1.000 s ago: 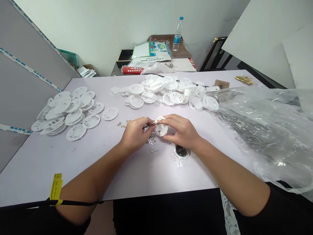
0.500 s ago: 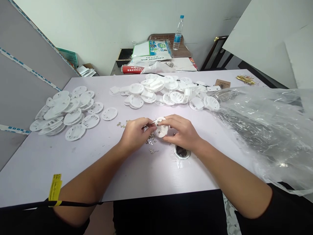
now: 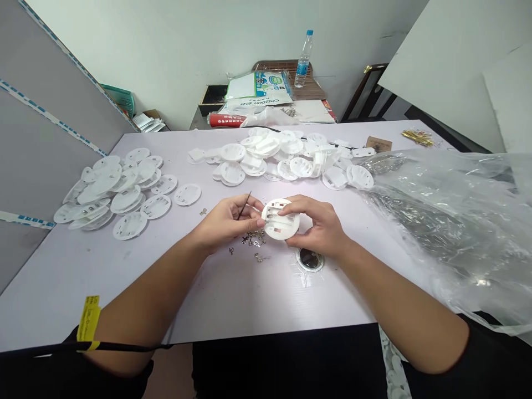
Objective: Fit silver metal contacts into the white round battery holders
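Note:
A white round plastic case part (image 3: 281,228) with molded slots and a recess is tilted in my right hand (image 3: 318,224), its thumb and fingers gripping the right side. My left hand (image 3: 233,219) has its thumb at the part's left edge. Between the fingers of that hand a thin dark stick-like tool (image 3: 245,204) points upward; its exact kind cannot be made out. Small metal contact pieces (image 3: 253,239) lie scattered on the table beneath the hands. A round dark-centered disc with a pale rim (image 3: 310,259) sits by my right wrist.
More white round parts are heaped at the left (image 3: 102,185) and along the back (image 3: 268,149). A clear plastic bag (image 3: 449,221) of metal pieces covers the table's right side. Behind the table stands a water bottle (image 3: 303,61). A yellow-tagged black cable (image 3: 89,327) crosses my left arm.
The white part has turned so its recessed face shows more fully. My left hand has shifted slightly left, and the dark tool now points up, away from the part.

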Action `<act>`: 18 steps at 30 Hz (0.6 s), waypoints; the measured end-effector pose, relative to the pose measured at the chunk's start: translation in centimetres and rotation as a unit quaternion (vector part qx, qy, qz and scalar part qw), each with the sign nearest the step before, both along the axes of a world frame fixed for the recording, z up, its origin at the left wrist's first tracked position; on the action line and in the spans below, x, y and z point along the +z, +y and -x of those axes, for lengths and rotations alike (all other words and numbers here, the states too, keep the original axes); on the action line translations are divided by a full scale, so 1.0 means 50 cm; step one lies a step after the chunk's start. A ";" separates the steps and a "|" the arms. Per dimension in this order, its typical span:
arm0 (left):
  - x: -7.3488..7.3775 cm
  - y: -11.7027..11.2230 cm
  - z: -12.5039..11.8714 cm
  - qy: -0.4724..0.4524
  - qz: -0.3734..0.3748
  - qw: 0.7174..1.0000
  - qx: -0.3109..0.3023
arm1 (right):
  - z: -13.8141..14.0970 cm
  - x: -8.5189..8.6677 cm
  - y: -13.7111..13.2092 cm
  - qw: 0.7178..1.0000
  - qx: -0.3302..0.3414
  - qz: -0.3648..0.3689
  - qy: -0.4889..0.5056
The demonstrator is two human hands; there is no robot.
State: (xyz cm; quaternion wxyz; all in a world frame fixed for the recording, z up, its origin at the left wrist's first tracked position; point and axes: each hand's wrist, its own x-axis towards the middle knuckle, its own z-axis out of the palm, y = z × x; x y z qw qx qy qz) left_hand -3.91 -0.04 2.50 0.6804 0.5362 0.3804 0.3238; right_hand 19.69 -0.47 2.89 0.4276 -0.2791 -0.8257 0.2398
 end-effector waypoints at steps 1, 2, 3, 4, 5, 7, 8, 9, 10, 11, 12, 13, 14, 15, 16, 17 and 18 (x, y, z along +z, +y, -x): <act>-0.001 0.000 0.001 -0.010 0.018 1.000 -0.010 | 0.001 0.000 -0.002 1.000 0.003 0.010 0.012; -0.002 0.000 0.001 -0.019 0.032 0.999 -0.018 | 0.001 -0.001 -0.003 0.999 0.007 0.019 0.025; -0.005 -0.001 0.000 -0.029 0.041 0.998 -0.022 | 0.002 -0.002 -0.005 0.999 0.013 0.028 0.037; -0.008 -0.002 -0.001 -0.040 0.047 0.998 -0.024 | 0.002 -0.003 -0.006 0.998 0.018 0.034 0.048; -0.012 -0.004 -0.003 -0.051 0.050 0.997 -0.023 | 0.003 -0.003 -0.007 0.997 0.024 0.036 0.057; -0.017 -0.008 -0.007 -0.064 0.051 0.996 -0.020 | 0.004 -0.004 -0.009 0.997 0.027 0.030 0.066; -0.018 -0.010 -0.010 -0.067 0.050 0.996 -0.019 | 0.005 -0.004 -0.010 0.997 0.026 0.024 0.067; -0.019 -0.011 -0.013 -0.068 0.048 0.996 -0.016 | 0.005 -0.003 -0.011 0.997 0.024 0.018 0.067; -0.018 -0.013 -0.015 -0.068 0.045 0.997 -0.014 | 0.006 -0.003 -0.011 0.997 0.023 0.013 0.066; -0.018 -0.014 -0.017 -0.067 0.042 0.997 -0.011 | 0.007 -0.003 -0.012 0.998 0.024 0.008 0.065; -0.016 -0.016 -0.020 -0.066 0.038 0.997 -0.008 | 0.008 -0.002 -0.013 0.998 0.024 0.001 0.062; -0.015 -0.017 -0.022 -0.064 0.033 0.997 -0.001 | 0.010 -0.002 -0.014 0.998 0.022 -0.008 0.056; -0.013 -0.018 -0.024 -0.059 0.030 0.998 0.006 | 0.011 -0.001 -0.014 0.999 0.016 -0.020 0.048; -0.011 -0.018 -0.026 -0.052 0.025 0.998 0.012 | 0.011 -0.001 -0.014 0.999 0.008 -0.031 0.037; -0.009 -0.019 -0.027 -0.040 0.020 0.999 0.018 | 0.011 -0.001 -0.013 0.999 0.001 -0.042 0.025; -0.007 -0.019 -0.028 -0.020 0.012 0.999 0.023 | 0.010 0.000 -0.012 0.998 -0.005 -0.054 0.011; -0.005 -0.019 -0.027 0.010 -0.003 1.000 0.026 | 0.007 0.000 -0.009 0.998 -0.008 -0.065 -0.005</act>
